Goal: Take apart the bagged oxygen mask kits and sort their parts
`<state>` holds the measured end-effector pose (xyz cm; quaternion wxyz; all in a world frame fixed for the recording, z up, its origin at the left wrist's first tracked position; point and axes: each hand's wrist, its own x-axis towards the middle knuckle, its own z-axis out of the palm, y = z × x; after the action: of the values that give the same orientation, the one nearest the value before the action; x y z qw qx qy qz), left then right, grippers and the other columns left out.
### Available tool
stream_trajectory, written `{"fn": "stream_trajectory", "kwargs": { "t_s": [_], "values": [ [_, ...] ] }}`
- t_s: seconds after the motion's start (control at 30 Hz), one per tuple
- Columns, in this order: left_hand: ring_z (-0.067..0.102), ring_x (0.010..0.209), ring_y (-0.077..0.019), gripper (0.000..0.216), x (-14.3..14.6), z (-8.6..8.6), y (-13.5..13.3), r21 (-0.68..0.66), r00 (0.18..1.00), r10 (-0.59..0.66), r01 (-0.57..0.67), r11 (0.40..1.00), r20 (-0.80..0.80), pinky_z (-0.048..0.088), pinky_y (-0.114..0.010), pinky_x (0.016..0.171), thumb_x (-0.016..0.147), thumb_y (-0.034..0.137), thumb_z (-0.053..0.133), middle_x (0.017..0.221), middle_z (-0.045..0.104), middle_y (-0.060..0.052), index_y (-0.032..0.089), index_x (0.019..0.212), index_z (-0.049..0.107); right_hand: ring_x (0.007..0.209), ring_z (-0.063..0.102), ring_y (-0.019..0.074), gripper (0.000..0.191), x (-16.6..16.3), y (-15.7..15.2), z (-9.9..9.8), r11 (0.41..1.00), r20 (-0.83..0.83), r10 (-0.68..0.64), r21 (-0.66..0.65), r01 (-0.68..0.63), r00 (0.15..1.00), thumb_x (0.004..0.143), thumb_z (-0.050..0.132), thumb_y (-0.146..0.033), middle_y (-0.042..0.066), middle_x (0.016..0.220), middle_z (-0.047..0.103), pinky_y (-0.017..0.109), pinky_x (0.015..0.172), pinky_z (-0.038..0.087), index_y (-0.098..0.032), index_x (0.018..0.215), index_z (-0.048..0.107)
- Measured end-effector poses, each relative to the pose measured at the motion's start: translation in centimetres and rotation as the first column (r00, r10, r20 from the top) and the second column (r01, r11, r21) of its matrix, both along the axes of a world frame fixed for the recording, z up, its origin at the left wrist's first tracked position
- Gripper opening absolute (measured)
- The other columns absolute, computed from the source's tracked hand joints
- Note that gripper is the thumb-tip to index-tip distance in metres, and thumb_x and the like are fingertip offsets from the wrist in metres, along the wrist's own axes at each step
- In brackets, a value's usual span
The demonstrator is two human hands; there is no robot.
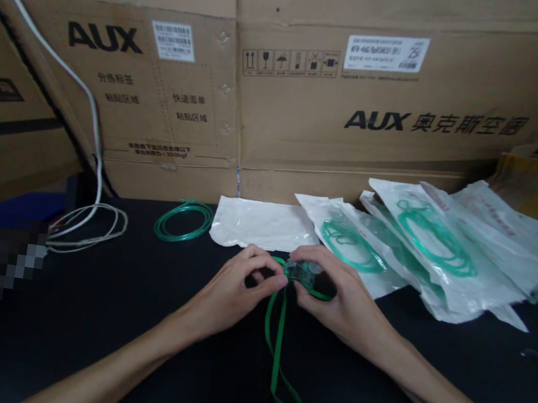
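Above the black table I hold a small clear, green-tinted plastic mask (302,274) with a green elastic strap (278,344). My right hand (337,286) grips the mask, thumb below and fingers above. At the mask's left side, my left hand (250,279) pinches the strap between thumb and forefinger. The strap hangs in a long loop below both hands, and a short piece of it shows by my right thumb. Fingers partly cover the mask. A coil of green tubing (184,221) lies apart, left of my hands.
Behind my hands lies a white pouch (265,224). Several packaged pouches with green tubing (438,240) are heaped at the right. Large cardboard boxes (290,130) stand along the back. A white cable (94,115) runs down at the left onto the black table (133,296).
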<state>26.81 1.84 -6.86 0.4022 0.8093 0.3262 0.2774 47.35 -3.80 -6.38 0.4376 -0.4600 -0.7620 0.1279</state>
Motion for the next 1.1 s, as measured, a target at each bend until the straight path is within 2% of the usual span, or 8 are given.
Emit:
{"fn": "stream_trajectory", "kwargs": {
  "t_s": [0.13,0.27,0.43,0.67,0.77,0.87,0.97,1.1],
  "values": [
    [0.059,0.087,-0.0147,0.024,0.0,0.1,-0.2,-0.034,1.0,-0.02,0.02,0.999,-0.013,0.047,-0.02,0.06,0.096,0.044,0.06,0.108,0.056,-0.004,0.022,0.097,0.07,0.1,0.068,0.0236,0.018,-0.1,0.0,0.0,1.0,-0.007,-0.002,0.021,0.002,1.0,0.084,0.063,-0.014,0.007,0.106,0.072,0.038,0.09,0.054,-0.024,0.099,0.064],
    [0.058,0.089,-0.0141,0.022,0.0,0.1,-0.4,-0.008,0.999,-0.046,0.046,0.999,0.005,0.047,-0.02,0.06,0.097,0.042,0.059,0.112,0.055,-0.004,0.022,0.097,0.068,0.085,0.068,0.0198,0.008,0.1,-0.2,0.0,0.999,0.047,0.026,-0.047,-0.024,0.999,0.088,0.062,-0.016,0.004,0.093,0.072,0.032,0.077,0.053,-0.023,0.089,0.065],
    [0.058,0.088,-0.0126,0.022,0.0,0.0,-0.4,0.025,0.999,-0.03,0.031,0.999,-0.017,0.048,-0.021,0.061,0.098,0.041,0.058,0.124,0.051,-0.005,0.022,0.096,0.068,0.08,0.069,0.0185,0.011,0.3,0.0,-0.1,0.995,0.094,0.064,-0.077,-0.057,0.994,0.096,0.058,-0.018,0.003,0.088,0.072,0.029,0.073,0.05,-0.021,0.093,0.068],
    [0.056,0.085,-0.0112,0.013,-0.3,0.6,-1.2,0.137,0.995,-0.086,0.091,0.986,-0.043,0.049,-0.023,0.063,0.096,0.031,0.061,0.136,0.043,-0.007,0.02,0.097,0.068,0.07,0.064,0.0174,0.011,1.2,0.6,-0.3,0.988,0.114,-0.146,-0.037,0.151,0.983,0.092,0.064,-0.012,0.001,0.078,0.068,0.028,0.065,0.046,-0.019,0.085,0.067],
    [0.056,0.081,-0.0114,0.015,-0.2,0.7,-0.9,0.126,0.997,-0.047,0.054,0.991,-0.06,0.046,-0.023,0.061,0.095,0.029,0.06,0.125,0.051,-0.007,0.019,0.087,0.067,0.075,0.065,0.0177,0.01,1.2,0.4,-0.4,0.995,0.135,-0.098,0.001,0.098,0.986,0.094,0.062,-0.011,0.003,0.083,0.068,0.029,0.07,0.047,-0.017,0.087,0.066],
    [0.054,0.076,-0.0123,0.022,0.0,0.5,-0.4,0.139,0.995,0.022,-0.009,0.99,-0.094,0.043,-0.025,0.063,0.097,0.037,0.059,0.1,0.059,-0.003,0.019,0.088,0.068,0.082,0.066,0.0183,0.012,0.8,0.0,-0.6,0.999,0.16,0.027,0.035,-0.033,0.987,0.096,0.058,-0.008,0.005,0.09,0.067,0.029,0.074,0.049,-0.017,0.092,0.065],
    [0.05,0.069,-0.0119,0.027,0.2,0.2,-0.2,0.176,0.992,0.016,0.007,0.984,-0.127,0.038,-0.025,0.063,0.1,0.043,0.056,0.081,0.057,0.001,0.02,0.092,0.069,0.086,0.065,0.0191,0.013,0.4,-0.3,-0.9,0.995,0.191,0.091,0.02,-0.096,0.977,0.098,0.055,-0.008,0.007,0.095,0.066,0.029,0.075,0.05,-0.016,0.095,0.064],
    [0.046,0.065,-0.0102,0.028,0.3,0.4,-0.9,0.231,0.991,-0.038,0.066,0.971,-0.125,0.034,-0.025,0.061,0.102,0.032,0.052,0.074,0.05,0.003,0.017,0.082,0.064,0.085,0.065,0.0193,0.012,0.4,-0.2,-1.0,0.996,0.214,0.093,-0.006,-0.094,0.972,0.099,0.053,-0.011,0.007,0.096,0.065,0.03,0.074,0.051,-0.017,0.095,0.063]
  ]
}}
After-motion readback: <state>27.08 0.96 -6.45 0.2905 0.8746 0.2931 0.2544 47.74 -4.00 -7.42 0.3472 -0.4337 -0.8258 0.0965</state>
